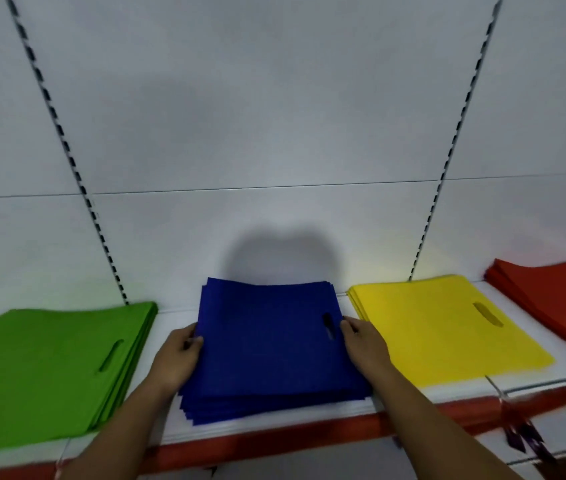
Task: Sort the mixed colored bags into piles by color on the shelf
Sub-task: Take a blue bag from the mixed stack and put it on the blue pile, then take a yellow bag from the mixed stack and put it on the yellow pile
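Squarely at the middle of the shelf (447, 393), both hands clasp the blue pile (267, 351) by its sides. The left hand (177, 355) grips the pile's left edge, thumb on top and fingers curled against the side. The right hand (364, 344) grips the right edge the same way, its thumb just beside the handle slot (327, 325) cut in the top bag. The blue bags lie flat, slightly fanned at their front corners, with the pile's near edge close to the shelf's front edge.

To the left, apart from the blue, lies the green pile (49, 368), which reaches nearly to the front edge. To the right, near the blue but not touching it, the yellow pile (444, 327) sits closer to the back edge. Beyond it, at the shelf's right end, is the red pile (551, 303), partly cut off by the frame.

A red strip (274, 441) runs along the shelf's front edge. Behind stands a white back panel (274, 133) with two slotted uprights (67, 150).
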{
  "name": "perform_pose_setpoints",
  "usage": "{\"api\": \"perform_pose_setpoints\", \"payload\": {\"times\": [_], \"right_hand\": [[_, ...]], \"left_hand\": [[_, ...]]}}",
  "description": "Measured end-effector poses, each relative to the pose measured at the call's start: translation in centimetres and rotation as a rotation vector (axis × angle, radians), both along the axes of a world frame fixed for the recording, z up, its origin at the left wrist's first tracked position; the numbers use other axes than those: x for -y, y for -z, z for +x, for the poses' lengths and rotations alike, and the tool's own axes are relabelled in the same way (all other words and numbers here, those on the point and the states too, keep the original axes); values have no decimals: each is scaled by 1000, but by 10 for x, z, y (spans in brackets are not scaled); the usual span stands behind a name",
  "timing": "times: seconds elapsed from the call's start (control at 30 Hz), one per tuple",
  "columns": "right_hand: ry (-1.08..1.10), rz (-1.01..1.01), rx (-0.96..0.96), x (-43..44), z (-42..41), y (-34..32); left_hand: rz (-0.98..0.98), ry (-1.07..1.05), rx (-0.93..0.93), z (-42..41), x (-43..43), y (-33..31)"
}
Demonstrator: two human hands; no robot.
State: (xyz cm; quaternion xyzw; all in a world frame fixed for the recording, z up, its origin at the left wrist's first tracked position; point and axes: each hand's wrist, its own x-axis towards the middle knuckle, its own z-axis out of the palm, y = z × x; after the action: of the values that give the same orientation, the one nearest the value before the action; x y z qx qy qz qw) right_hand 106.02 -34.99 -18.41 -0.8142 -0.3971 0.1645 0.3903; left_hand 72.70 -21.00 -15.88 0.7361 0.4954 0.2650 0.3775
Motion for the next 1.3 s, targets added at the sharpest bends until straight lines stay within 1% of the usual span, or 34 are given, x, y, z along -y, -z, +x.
{"api": "perform_pose_setpoints", "payload": {"times": [0.1,0.17,0.3,0.4,0.47,0.5,0.6,0.67,0.73,0.8,0.9,1.03,1.13,1.17,1.23,1.3], "right_hand": [[-54,-51,0,-4,5,9],[-74,-57,-8,-3,8,9],[-94,-51,-95,-2,11,1],[-115,-73,-95,0,12,-6],[-124,-106,-117,1,13,-15],[-132,-132,-134,1,15,-20],[-161,-219,-108,2,12,-45],[-167,-177,11,0,7,-67],[-161,-50,138,-3,-3,-93],[-195,46,180,-6,-25,-119],[-305,85,179,-17,-70,-145],[-439,162,161,-37,-153,-162],[-546,199,182,-59,-232,-166],[-589,218,204,-71,-269,-165],[-652,245,236,-83,-320,-163],[-734,255,264,-99,-398,-158]], "left_hand": [[101,64,-91,4,-1,6],[155,61,-183,4,-6,13],[66,61,-229,0,-16,24],[28,93,-213,-4,-36,37],[-8,111,-205,2,-28,20],[-34,95,-215,5,-15,2],[-74,18,-304,10,-6,-27],[25,3,-328,8,-3,-52],[187,6,-309,1,2,-81],[302,27,-333,-16,9,-110],[412,40,-455,-59,16,-143],[428,-66,-447,-149,24,-162],[431,-177,-449,-236,36,-163],[417,-230,-467,-277,43,-163],[403,-312,-498,-332,54,-157],[367,-416,-512,-414,71,-149]]}}
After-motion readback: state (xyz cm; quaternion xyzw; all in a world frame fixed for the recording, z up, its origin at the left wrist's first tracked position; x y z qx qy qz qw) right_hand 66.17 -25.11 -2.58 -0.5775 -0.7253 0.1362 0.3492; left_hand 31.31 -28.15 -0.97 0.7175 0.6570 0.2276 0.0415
